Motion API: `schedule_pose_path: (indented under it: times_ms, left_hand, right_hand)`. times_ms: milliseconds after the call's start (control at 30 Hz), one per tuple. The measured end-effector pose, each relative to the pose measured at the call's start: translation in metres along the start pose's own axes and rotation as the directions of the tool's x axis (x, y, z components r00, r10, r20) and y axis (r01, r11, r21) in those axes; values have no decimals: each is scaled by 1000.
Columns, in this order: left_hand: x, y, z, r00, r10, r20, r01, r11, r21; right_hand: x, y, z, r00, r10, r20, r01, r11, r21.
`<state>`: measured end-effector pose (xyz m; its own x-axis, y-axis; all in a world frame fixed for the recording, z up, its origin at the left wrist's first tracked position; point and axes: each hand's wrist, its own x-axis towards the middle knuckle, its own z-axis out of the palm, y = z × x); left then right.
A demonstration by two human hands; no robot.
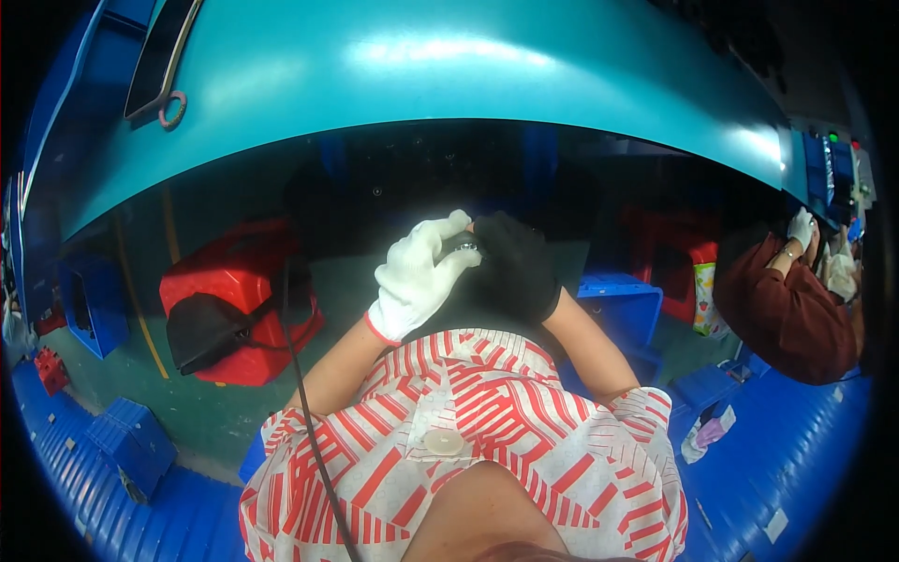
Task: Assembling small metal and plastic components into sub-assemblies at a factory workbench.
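Under the teal hood, the white-gloved left hand and black-gloved right hand each kept a closed grip on a small dark object between them at chest height, seemingly steadying it together.

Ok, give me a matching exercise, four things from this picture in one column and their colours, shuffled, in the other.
Things:
1. left hand glove
2. right hand glove
3. crate on the floor at the left
4. big curved panel overhead

Colours:
A. teal
B. white
C. red
D. black

Pairs: 1-B, 2-D, 3-C, 4-A
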<state>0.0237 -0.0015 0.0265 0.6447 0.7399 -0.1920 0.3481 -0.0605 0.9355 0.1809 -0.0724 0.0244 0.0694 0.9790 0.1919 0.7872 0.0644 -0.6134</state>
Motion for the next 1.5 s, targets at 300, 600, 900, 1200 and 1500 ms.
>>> schedule_pose_path:
  times_ms: [300, 600, 900, 1200, 1500]
  left_hand:
    - [7, -3, 2, 1000, 16, -3, -16, 1000, 15]
    - [8, -9, 7, 991, -116, -69, 109, 990, -87]
    - [12, -11, -1, 987, -156, 48, 161, 973, -168]
    - [9, -41, 14, 889, -400, 224, 347, 268, -899]
    - [10, -14, 5, 952, -306, 7, 304, 942, -144]
  right_hand:
    - [6, 1, -2, 1000, 18, 19, -19, 998, 64]
    - [6, -6, 1, 999, 35, 10, -35, 997, 64]
    - [15, 9, -9, 965, 49, 256, -92, 983, 159]
    - [12, -2, -3, 965, 146, 218, -166, 983, 75]
    - [4, 5, 5, 979, 8, 203, -17, 999, 43]
